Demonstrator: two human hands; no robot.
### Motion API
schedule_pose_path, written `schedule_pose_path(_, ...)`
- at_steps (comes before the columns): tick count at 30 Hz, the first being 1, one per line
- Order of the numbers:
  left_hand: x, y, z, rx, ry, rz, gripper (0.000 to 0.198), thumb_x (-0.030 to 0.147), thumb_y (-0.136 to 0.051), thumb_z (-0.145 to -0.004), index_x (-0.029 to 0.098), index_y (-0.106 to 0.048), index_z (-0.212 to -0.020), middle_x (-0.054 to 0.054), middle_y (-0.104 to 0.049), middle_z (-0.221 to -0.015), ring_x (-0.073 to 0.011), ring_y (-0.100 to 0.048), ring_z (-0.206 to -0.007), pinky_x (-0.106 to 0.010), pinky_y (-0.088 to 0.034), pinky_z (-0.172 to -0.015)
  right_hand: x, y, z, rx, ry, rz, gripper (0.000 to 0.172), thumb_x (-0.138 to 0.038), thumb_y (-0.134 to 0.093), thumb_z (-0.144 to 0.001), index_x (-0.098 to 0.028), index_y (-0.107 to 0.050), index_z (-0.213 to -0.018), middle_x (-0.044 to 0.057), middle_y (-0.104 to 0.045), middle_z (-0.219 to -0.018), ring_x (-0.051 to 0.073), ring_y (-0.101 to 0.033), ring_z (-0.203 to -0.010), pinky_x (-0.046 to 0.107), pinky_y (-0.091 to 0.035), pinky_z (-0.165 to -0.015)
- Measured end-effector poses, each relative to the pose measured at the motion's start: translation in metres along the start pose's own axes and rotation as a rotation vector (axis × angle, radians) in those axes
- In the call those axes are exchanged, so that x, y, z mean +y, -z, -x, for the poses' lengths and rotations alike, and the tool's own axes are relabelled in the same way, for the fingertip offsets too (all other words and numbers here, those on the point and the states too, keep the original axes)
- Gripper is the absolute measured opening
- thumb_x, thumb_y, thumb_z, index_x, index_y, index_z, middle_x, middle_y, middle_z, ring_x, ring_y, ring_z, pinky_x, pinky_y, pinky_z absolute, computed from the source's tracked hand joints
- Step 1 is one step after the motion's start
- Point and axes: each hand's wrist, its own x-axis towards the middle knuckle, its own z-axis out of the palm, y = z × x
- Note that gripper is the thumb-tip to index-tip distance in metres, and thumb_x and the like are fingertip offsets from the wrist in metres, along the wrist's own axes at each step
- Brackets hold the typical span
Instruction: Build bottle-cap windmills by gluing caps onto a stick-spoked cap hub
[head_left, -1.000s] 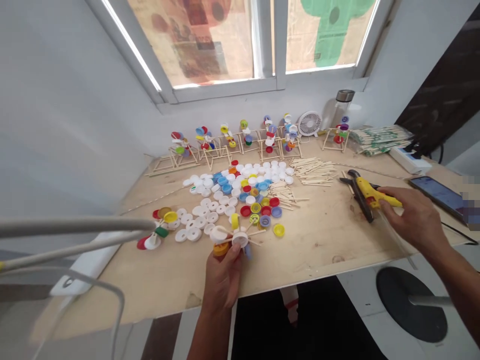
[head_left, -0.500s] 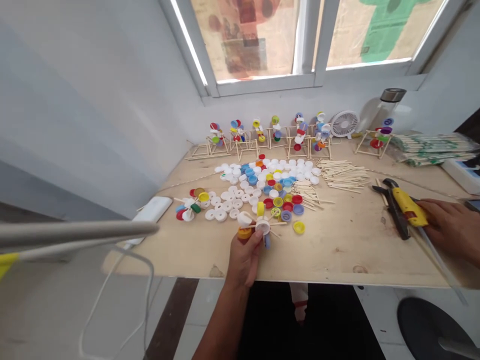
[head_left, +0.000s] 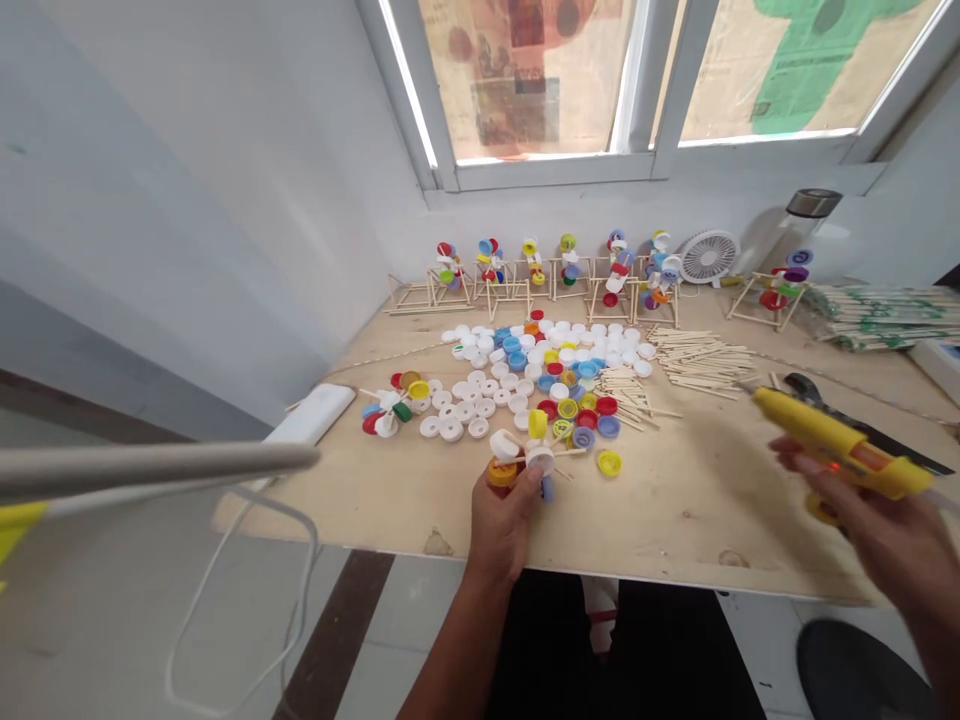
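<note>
Left hand point(head_left: 502, 530) was clenched on a bottle-cap pinwheel point(head_left: 538, 460), fingers point(head_left: 517, 500) closed around its lower caps and thumb pressed near the white hub. Wooden spokes stuck out past the fingertips. A yellow cap and a white cap sat on the spokes above the fingers, with an orange-yellow cap beside the fingers and a blue cap just below them.

Right hand point(head_left: 885, 530) was grasping a yellow hot glue gun point(head_left: 840, 450), fingers point(head_left: 810, 470) curled under its body, raised over the plywood tabletop point(head_left: 675, 530). A black-handled tool point(head_left: 877, 435) lay just beyond those fingers; exact type unclear.

Ahead of the left fingers: white bottle caps point(head_left: 465, 415) and mixed red, yellow and blue caps point(head_left: 585, 420), close but not touching. Left of those fingers, a small cap assembly point(head_left: 390, 412) lay near a flat white box point(head_left: 311, 413).

Ahead of the right fingers: a pile of wooden craft sticks point(head_left: 701, 355). Further out, along the wall: cap pinwheels on stick frames point(head_left: 562, 280), a small white fan point(head_left: 709, 257) and a glass bottle point(head_left: 795, 235).
</note>
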Motion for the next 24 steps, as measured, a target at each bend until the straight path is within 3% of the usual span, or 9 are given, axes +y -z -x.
schedule_pose_path(3, -0.003, 0.002, 0.001, -0.008, -0.074, -0.106, 0.037, 0.027, -0.083, -0.055, 0.014, -0.069, -0.086, -0.003, -0.068, -0.08, -0.0128, -0.061, -0.074, -0.023, -0.048, -0.069, -0.023, -0.028, 0.03, -0.19, 0.033, -0.101, 0.049, -0.06, -0.06, -0.07, -0.019, -0.068, -0.097, 0.01, -0.071, -0.092, 0.028, -0.065, -0.091, 0.031, -0.055, -0.065)
schedule_pose_path(8, -0.005, 0.007, -0.001, 0.001, -0.128, -0.218, 0.041, 0.029, -0.082, -0.056, 0.013, -0.069, -0.091, -0.004, -0.07, -0.083, -0.0151, -0.062, -0.076, -0.024, -0.049, -0.069, -0.059, -0.06, 0.057, -0.378, 0.316, -0.078, 0.02, -0.04, -0.052, -0.086, -0.022, -0.059, -0.089, 0.003, -0.064, -0.08, 0.02, -0.063, -0.083, 0.026, -0.051, -0.065)
schedule_pose_path(13, -0.004, 0.004, 0.002, 0.036, -0.11, -0.207, 0.042, 0.028, -0.082, -0.055, 0.015, -0.068, -0.093, -0.004, -0.071, -0.085, -0.0151, -0.063, -0.078, -0.023, -0.05, -0.072, -0.072, -0.075, 0.061, -0.338, 0.535, -0.052, 0.011, -0.031, -0.05, -0.089, -0.022, -0.053, -0.084, 0.003, -0.061, -0.081, 0.016, -0.058, -0.072, 0.027, -0.047, -0.062)
schedule_pose_path(24, -0.007, 0.003, 0.003, 0.057, -0.151, -0.232, 0.041, 0.028, -0.082, -0.056, 0.016, -0.067, -0.093, -0.003, -0.07, -0.085, -0.0154, -0.063, -0.078, -0.024, -0.049, -0.074, -0.067, -0.093, 0.066, -0.232, 0.737, 0.037, 0.002, -0.021, -0.051, -0.087, -0.019, -0.052, -0.087, 0.004, -0.059, -0.077, 0.017, -0.051, -0.069, 0.031, -0.038, -0.061)
